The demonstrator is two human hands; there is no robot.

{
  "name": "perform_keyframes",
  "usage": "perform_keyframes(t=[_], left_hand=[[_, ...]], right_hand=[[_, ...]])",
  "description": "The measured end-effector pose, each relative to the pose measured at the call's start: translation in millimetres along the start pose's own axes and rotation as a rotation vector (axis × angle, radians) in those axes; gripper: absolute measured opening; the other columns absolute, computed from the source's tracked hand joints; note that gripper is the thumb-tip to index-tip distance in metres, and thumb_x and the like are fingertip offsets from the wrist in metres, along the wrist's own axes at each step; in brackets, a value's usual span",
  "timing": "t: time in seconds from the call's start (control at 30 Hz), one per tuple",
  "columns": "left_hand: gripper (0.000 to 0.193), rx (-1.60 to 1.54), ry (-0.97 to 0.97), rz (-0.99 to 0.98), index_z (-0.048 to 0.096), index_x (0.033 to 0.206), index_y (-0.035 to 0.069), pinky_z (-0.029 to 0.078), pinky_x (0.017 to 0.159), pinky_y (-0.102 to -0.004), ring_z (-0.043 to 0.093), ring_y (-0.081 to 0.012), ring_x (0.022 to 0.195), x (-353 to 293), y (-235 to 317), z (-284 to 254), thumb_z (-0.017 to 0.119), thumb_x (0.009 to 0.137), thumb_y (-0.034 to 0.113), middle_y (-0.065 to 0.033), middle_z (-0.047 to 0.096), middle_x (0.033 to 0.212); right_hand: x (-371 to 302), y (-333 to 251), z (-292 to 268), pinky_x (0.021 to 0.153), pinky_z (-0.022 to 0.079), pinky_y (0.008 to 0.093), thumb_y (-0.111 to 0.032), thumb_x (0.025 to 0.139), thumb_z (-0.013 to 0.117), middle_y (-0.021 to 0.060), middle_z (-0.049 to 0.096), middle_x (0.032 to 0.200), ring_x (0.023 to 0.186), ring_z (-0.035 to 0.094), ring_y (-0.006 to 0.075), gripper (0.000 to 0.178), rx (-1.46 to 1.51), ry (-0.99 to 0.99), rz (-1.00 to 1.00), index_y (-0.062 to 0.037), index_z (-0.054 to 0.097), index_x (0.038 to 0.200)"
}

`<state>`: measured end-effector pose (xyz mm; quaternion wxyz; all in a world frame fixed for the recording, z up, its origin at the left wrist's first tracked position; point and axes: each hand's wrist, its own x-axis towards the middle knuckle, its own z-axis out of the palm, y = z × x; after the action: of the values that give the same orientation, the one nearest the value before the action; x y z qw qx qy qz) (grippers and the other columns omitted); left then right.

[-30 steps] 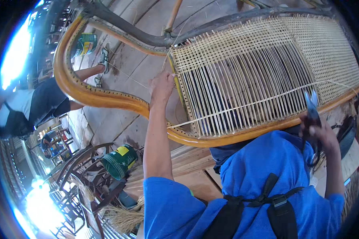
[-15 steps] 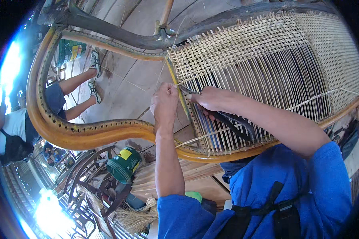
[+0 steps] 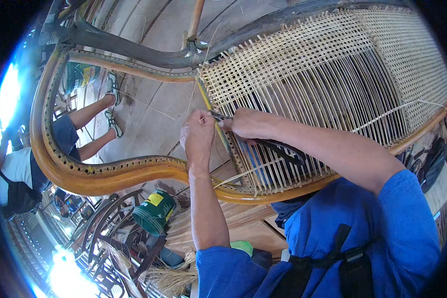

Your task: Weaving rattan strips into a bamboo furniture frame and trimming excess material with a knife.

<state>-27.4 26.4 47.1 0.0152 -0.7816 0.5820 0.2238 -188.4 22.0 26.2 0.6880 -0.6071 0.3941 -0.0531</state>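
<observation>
The left hand (image 3: 198,133) is closed in a pinch at the yellow-edged bar (image 3: 204,95), though what sits between its fingertips is too small to make out; the right hand (image 3: 246,123) is wrapped round dark-handled shears (image 3: 290,155), whose tip reaches right up to the left fingertips, and whether the blades are parted cannot be told. With metal so near bare skin, a slip of the grip could nick a finger. The cane panel (image 3: 295,62) lies right of the left hand and under the right one; its middle strands run uncrossed, so a stray tip could snag or cut one. Farther right, a loose strand (image 3: 385,117) slants over the panel and past the right forearm, which could drag it askew by brushing it. To the left, the curved wooden frame (image 3: 102,186) could jog both hands if knocked
</observation>
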Motion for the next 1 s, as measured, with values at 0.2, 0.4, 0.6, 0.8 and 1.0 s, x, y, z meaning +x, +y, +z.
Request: perform_keyframes(t=[0.2,0.4,0.6,0.8,1.0], left_hand=[[0.019,-0.192,0.142,0.267,0.061,0.094,0.005,0.043,0.056,-0.0335,0.057,-0.0226,0.057,-65.8,23.3,-7.2,0.054,0.087,0.020,-0.0130,0.059,0.066],[0.012,-0.322,-0.118,0.825,0.056,0.089,0.005,0.049,0.065,-0.0390,0.058,-0.0298,0.076,-193.2,146.7,49.9,0.054,0.077,0.006,-0.0113,0.054,0.080],[0.011,-0.715,-0.283,0.930,0.057,0.090,0.002,0.046,0.077,-0.0390,0.055,-0.0315,0.088,-225.4,203.0,93.5,0.055,0.080,0.004,-0.0135,0.053,0.091],[0.018,-0.920,-0.431,1.102,0.064,0.092,0.008,0.035,0.099,-0.0395,0.045,-0.0336,0.115,-257.5,248.2,104.0,0.059,0.076,0.001,-0.0170,0.048,0.121],[0.013,-0.768,-0.442,1.091,0.060,0.092,0.006,0.044,0.084,-0.0355,0.056,-0.0254,0.100,-243.1,266.7,88.7,0.053,0.084,0.014,-0.0146,0.056,0.107]], right_hand=[[-120.1,9.7,-23.2,0.068,0.047,0.0471,-0.053,0.089,0.041,0.0244,0.058,0.069,0.070,0.061,0.0375,0.062,-0.198,0.005,0.304,0.0053,0.060,0.086],[-344.0,87.3,-24.6,0.082,0.043,0.0426,-0.045,0.083,0.053,0.0277,0.058,0.095,0.093,0.056,0.0410,0.054,-0.222,0.485,0.464,0.0047,0.056,0.105],[-476.1,227.3,58.0,0.093,0.040,0.0405,-0.039,0.088,0.050,0.0252,0.058,0.109,0.107,0.053,0.0398,0.053,-0.264,0.803,0.794,0.0024,0.050,0.121],[-409.1,141.1,47.8,0.086,0.045,0.0291,-0.015,0.085,0.061,0.0098,0.060,0.106,0.098,0.057,0.0214,0.036,0.248,0.992,0.110,-0.0002,0.054,0.117],[-368.1,104.0,10.4,0.072,0.047,0.0254,-0.014,0.092,0.049,0.0078,0.062,0.083,0.080,0.060,0.0129,0.023,0.075,1.301,-0.097,0.0034,0.060,0.101]])
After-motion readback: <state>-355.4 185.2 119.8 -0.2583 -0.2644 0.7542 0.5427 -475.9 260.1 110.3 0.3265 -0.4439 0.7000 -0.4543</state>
